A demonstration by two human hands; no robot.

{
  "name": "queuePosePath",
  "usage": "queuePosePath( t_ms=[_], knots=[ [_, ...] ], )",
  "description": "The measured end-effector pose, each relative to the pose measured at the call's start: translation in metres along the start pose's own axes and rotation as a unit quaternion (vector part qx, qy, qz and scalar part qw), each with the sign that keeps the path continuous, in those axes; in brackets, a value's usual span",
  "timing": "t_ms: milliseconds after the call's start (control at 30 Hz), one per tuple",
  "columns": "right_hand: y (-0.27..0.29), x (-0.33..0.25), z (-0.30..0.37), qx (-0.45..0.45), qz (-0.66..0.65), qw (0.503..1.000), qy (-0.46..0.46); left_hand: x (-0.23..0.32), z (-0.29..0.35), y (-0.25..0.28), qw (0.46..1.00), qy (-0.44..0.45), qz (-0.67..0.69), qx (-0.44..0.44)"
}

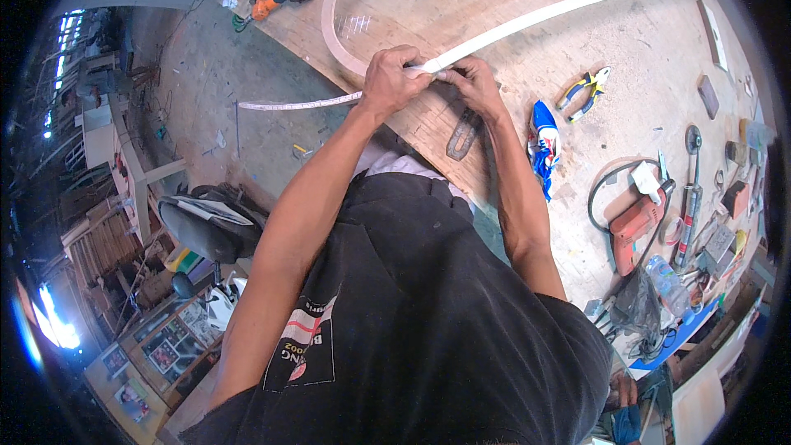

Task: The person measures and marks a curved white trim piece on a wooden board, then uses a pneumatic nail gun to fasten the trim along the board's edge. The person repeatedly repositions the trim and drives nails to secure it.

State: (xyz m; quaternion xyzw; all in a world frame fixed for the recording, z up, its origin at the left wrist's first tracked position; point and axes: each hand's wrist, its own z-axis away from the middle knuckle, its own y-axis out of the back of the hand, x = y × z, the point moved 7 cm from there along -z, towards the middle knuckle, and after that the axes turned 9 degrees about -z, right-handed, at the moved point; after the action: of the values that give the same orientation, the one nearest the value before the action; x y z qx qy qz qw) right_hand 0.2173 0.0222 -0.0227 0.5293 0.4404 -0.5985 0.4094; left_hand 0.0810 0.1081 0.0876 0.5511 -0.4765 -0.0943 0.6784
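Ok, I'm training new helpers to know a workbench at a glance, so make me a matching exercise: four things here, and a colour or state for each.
1. Pliers
2. Corded drill
3. Wrapper
4. White strip

A. Crumpled, mostly blue and white
B. Held in the left hand and right hand
C. Yellow and dark handles
D. Reddish-orange body

Pairs: 1-C, 2-D, 3-A, 4-B

Both hands (390, 79) on a white strip (560, 11)

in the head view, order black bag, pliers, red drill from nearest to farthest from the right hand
From the right hand:
1. pliers, to its right
2. red drill, lower right
3. black bag, below the drill
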Motion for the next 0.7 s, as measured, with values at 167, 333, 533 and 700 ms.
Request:
queuePosePath(
  t_ms=[167, 333, 533, 700],
  knots=[
    [0.000, 0.007, -0.002, -0.006, -0.032, 0.999, 0.008, 0.000, -0.002, 0.000, 1.000, 0.012, 0.010, -0.011],
    [-0.001, 0.017, -0.005, -0.007, -0.029, 0.999, 0.010, -0.001, -0.002, 0.000, 1.000, 0.012, 0.022, -0.013],
    [0.000, 0.015, -0.003, -0.006, -0.039, 0.999, 0.000, -0.005, -0.001, -0.002, 0.999, 0.026, 0.022, -0.026],
    [0.001, 0.014, -0.003, -0.011, -0.052, 0.999, 0.007, -0.001, -0.002, 0.001, 0.999, 0.033, 0.040, -0.015]
  ],
)
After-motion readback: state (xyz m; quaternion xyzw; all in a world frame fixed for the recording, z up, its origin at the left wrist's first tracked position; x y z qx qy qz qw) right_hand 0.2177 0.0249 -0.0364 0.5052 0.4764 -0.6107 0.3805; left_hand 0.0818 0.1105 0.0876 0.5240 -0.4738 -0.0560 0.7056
